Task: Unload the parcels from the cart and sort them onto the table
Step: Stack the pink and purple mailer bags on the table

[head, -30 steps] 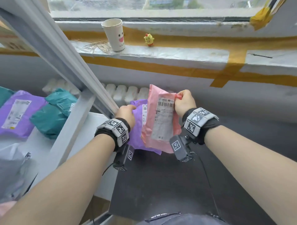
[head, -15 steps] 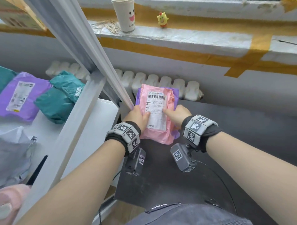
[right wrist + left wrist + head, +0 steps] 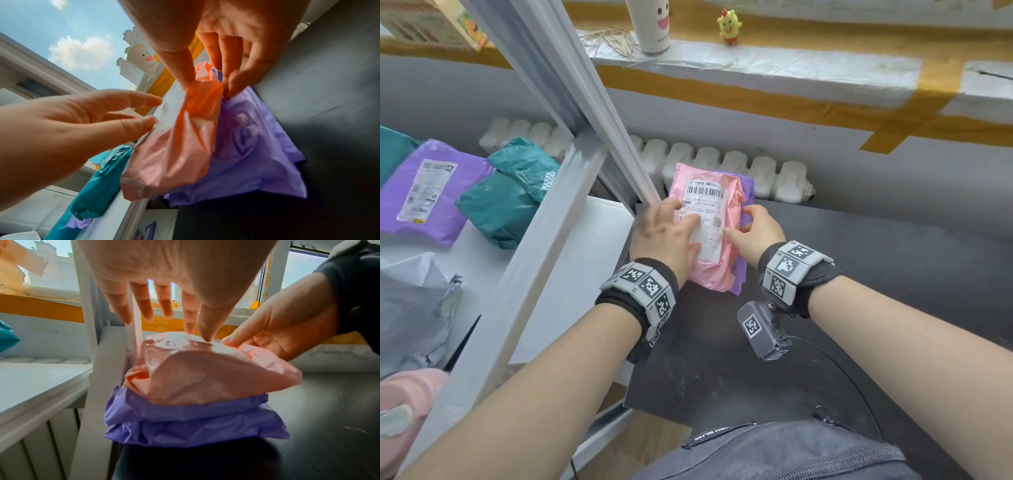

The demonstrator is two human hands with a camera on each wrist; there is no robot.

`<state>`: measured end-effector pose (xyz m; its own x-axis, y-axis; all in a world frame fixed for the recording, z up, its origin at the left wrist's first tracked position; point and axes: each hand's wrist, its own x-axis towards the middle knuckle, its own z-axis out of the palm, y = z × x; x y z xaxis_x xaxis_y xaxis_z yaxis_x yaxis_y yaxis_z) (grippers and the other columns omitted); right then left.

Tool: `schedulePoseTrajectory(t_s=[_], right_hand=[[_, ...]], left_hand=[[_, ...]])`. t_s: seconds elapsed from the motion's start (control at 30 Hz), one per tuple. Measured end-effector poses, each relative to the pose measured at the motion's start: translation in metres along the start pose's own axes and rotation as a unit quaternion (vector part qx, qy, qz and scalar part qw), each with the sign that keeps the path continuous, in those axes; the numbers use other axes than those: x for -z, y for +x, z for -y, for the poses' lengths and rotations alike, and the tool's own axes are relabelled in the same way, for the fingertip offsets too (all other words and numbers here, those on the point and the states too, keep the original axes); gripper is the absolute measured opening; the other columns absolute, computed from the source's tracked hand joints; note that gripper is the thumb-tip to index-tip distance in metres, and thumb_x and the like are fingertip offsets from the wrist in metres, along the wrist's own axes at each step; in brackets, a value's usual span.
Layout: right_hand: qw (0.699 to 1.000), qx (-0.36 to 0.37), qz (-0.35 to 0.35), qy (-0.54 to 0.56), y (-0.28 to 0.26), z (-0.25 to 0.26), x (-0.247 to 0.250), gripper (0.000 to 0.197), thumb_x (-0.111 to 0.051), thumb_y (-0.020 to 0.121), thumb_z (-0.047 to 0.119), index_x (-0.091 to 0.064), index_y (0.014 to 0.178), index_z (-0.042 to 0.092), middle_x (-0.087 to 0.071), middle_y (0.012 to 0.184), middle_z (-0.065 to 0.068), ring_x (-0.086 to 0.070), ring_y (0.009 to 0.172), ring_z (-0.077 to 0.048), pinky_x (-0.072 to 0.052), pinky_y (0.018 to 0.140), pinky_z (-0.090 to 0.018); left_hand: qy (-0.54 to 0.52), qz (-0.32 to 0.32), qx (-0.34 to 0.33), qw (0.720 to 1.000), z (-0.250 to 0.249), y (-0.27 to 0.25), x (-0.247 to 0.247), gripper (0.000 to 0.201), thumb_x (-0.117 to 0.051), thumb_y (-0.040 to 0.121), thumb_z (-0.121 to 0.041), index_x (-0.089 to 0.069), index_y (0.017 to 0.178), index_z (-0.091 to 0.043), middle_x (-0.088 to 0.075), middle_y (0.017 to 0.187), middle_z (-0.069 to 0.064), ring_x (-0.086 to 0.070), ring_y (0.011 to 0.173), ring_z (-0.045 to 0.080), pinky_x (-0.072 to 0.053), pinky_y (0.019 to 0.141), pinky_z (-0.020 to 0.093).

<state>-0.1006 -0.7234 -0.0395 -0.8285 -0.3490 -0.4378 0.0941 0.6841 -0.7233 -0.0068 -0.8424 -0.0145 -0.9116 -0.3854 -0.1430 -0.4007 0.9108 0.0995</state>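
A pink parcel [image 3: 717, 274] with a white label lies flat on a purple parcel [image 3: 749, 186], stacked on the dark table [image 3: 859, 274] by the cart's post. My left hand [image 3: 667, 233] rests on the label with straight fingers; in the left wrist view only its [image 3: 197, 324] thumb tip and forefinger touch the pink parcel [image 3: 195, 373] above the purple parcel [image 3: 191, 426]. My right hand [image 3: 753, 229] grips the pink parcel's right edge. In the right wrist view, this hand [image 3: 207, 84] pinches a fold of the pink parcel [image 3: 174, 154] between thumb and fingers.
The white cart [image 3: 571, 274] stands at the left, its slanted grey post [image 3: 544, 274] beside my left hand. On it lie a purple parcel [image 3: 424, 192], teal parcels [image 3: 506, 202] and a grey bag [image 3: 410, 308]. A cup [image 3: 652, 24] and yellow toy [image 3: 729, 22] sit on the sill.
The pink parcel, held upright in the air a second ago, now lies flat on the purple parcel. My left hand has flattened onto its label; the right hand slid to its right edge.
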Motion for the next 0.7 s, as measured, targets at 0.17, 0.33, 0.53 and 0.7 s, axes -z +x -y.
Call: schedulePoseTrajectory(t_s=[0.17,0.33,0.53,0.7], right_hand=[[0.996,0.029,-0.052,0.066,0.000,0.000,0.000,0.028,-0.056,0.086,0.005,-0.051,0.112,0.012,-0.058,0.074,-0.001,-0.062,0.079,-0.027,-0.051,0.084,-0.036],[0.994,0.016,-0.061,0.086,0.000,-0.006,0.000,0.023,-0.049,0.083,0.000,-0.051,0.099,0.015,-0.062,0.083,-0.008,-0.065,0.088,-0.032,-0.052,0.087,-0.041],[0.998,-0.045,-0.016,-0.027,-0.005,-0.018,-0.001,0.045,-0.048,0.094,0.021,-0.039,0.136,0.007,-0.046,0.137,-0.016,-0.044,0.126,-0.034,-0.035,0.101,-0.034],[0.998,-0.013,0.064,0.001,-0.004,-0.017,-0.016,0.036,-0.041,0.097,0.021,-0.051,0.127,0.004,-0.056,0.129,-0.015,-0.052,0.118,-0.032,-0.039,0.098,-0.033]], left_hand=[[0.017,0.070,-0.025,0.997,0.001,0.004,-0.007,0.058,-0.045,0.094,-0.043,-0.026,0.147,-0.029,-0.025,0.153,-0.002,-0.028,0.136,0.022,-0.029,0.108,0.034],[0.025,0.104,-0.005,0.994,-0.001,0.004,-0.011,0.066,-0.044,0.094,-0.046,-0.016,0.150,-0.024,-0.012,0.158,0.005,-0.019,0.142,0.024,-0.023,0.113,0.037],[0.018,0.107,-0.017,0.994,-0.011,-0.001,-0.019,0.069,-0.040,0.093,-0.053,-0.010,0.151,-0.031,0.000,0.160,0.005,-0.001,0.146,0.025,-0.015,0.117,0.039],[0.051,0.114,-0.003,0.992,-0.013,0.001,-0.025,0.069,-0.038,0.095,-0.050,-0.004,0.151,-0.030,0.003,0.159,0.007,0.005,0.146,0.029,-0.010,0.118,0.040]])
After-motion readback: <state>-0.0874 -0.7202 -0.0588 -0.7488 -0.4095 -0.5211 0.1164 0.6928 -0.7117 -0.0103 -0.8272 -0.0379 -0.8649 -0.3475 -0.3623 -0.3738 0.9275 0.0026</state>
